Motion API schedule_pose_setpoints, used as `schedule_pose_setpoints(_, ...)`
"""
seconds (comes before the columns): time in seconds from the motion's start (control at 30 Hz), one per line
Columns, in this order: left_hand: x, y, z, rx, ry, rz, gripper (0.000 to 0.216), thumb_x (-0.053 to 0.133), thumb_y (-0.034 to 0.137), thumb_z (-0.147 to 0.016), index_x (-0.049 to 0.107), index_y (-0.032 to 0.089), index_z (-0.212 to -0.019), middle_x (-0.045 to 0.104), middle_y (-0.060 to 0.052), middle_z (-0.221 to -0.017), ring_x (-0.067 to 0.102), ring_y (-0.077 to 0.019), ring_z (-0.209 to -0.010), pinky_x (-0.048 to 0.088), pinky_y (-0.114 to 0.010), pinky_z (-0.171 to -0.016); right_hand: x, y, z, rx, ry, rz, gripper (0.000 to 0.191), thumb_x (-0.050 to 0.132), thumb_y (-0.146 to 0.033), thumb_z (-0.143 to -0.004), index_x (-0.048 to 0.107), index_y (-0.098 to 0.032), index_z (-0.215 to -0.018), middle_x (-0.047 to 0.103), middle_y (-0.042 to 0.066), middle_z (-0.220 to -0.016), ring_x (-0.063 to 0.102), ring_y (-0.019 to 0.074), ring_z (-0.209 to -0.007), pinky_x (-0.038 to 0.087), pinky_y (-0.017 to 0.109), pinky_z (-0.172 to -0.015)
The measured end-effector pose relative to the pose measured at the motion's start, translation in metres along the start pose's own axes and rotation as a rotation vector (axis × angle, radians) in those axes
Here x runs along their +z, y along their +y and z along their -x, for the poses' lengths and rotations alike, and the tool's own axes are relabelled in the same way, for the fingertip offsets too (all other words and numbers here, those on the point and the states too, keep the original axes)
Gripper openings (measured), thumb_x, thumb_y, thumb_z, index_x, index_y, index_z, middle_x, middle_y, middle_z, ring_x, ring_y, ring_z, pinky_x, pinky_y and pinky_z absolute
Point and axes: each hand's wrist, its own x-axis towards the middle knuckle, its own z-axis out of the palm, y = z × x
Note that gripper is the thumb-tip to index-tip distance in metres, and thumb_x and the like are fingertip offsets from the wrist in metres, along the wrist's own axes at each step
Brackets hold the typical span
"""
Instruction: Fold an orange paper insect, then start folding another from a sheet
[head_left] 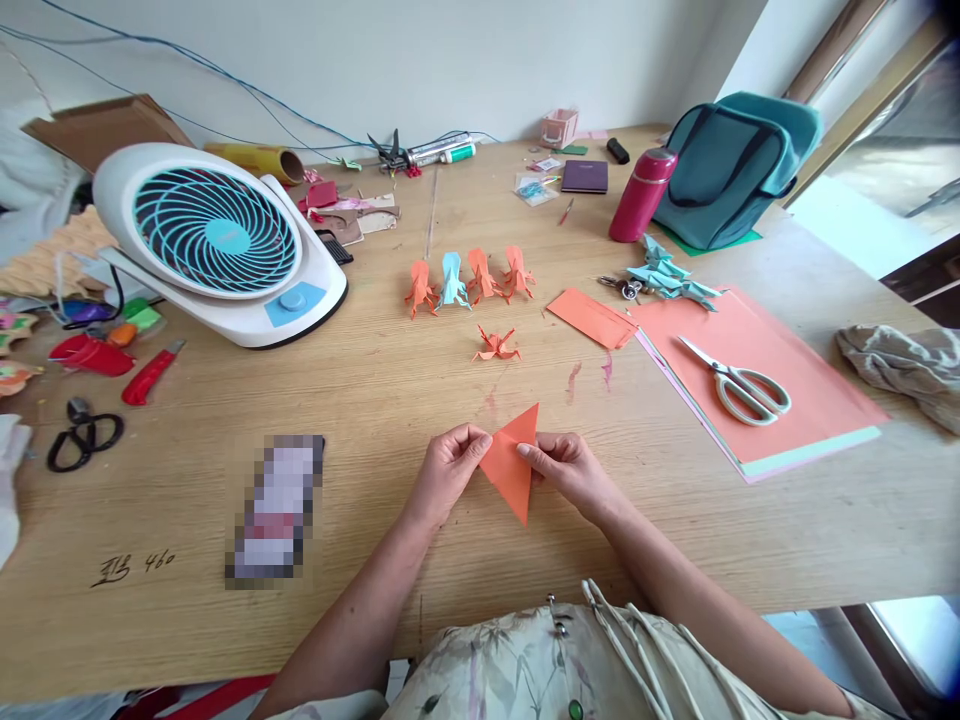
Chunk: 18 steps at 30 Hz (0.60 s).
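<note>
An orange sheet of paper (pixel 511 465), folded into a triangle, is held above the table's near edge. My left hand (pixel 451 465) pinches its left corner between thumb and fingers. On the opposite side my right hand (pixel 562 465) grips the long edge, thumb on top and the other fingers partly hidden behind. Just beyond stands a small orange origami figure (pixel 496 345). Farther back is a row of several folded figures, one of them a light blue origami figure (pixel 451 280), the others orange.
White-handled scissors (pixel 739 385) rest on a stack of coloured paper (pixel 810 420) at right, near cut orange strips (pixel 592 318). A fan (pixel 225 240), a phone-like blurred object (pixel 277 510) and black-handled scissors (pixel 84 435) are at left. A red bottle (pixel 643 195) and teal bag (pixel 735 170) stand behind.
</note>
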Motion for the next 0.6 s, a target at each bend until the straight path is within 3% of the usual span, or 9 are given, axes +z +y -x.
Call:
schedule_pose_setpoints(0.2, -0.0042, 0.0027, -0.0001, -0.015, -0.037, -0.03, 0.035, 0.065, 0.044, -0.087, 0.059, 0.015, -0.069, 0.047, 0.004, -0.063, 0.039, -0.0099, -0.062, 0.032, -0.022, -0.059, -0.0014, 0.0003, -0.0016, 0.003, -0.011, -0.073, 0.041, 0.071, -0.056, -0.082, 0.066, -0.016, -0.076, 0.061, 0.0, -0.069, 0.05, 0.012, -0.062, 0.038, 0.025, -0.06)
schedule_pose_setpoints(0.37, -0.0043, 0.0044, 0.0, -0.043, -0.082, -0.014, 0.035, 0.068, 0.047, -0.084, 0.065, 0.014, -0.071, 0.054, 0.002, -0.063, 0.045, -0.0107, -0.062, 0.036, -0.022, -0.06, -0.0033, 0.0021, -0.0048, 0.017, 0.073, -0.115, 0.044, 0.077, -0.056, -0.074, 0.061, -0.016, -0.064, 0.051, -0.003, -0.057, 0.041, 0.0094, -0.054, 0.032, 0.024, -0.054)
schedule_pose_setpoints(0.6, -0.0041, 0.0026, -0.0012, -0.053, -0.032, 0.016, 0.035, 0.06, 0.048, -0.089, 0.057, 0.017, -0.073, 0.054, 0.003, -0.068, 0.047, -0.0109, -0.065, 0.039, -0.022, -0.064, -0.0009, -0.0005, -0.0038, 0.018, 0.137, -0.078, 0.044, 0.075, -0.057, -0.076, 0.063, -0.017, -0.062, 0.055, -0.001, -0.053, 0.047, 0.0118, -0.052, 0.037, 0.026, -0.053)
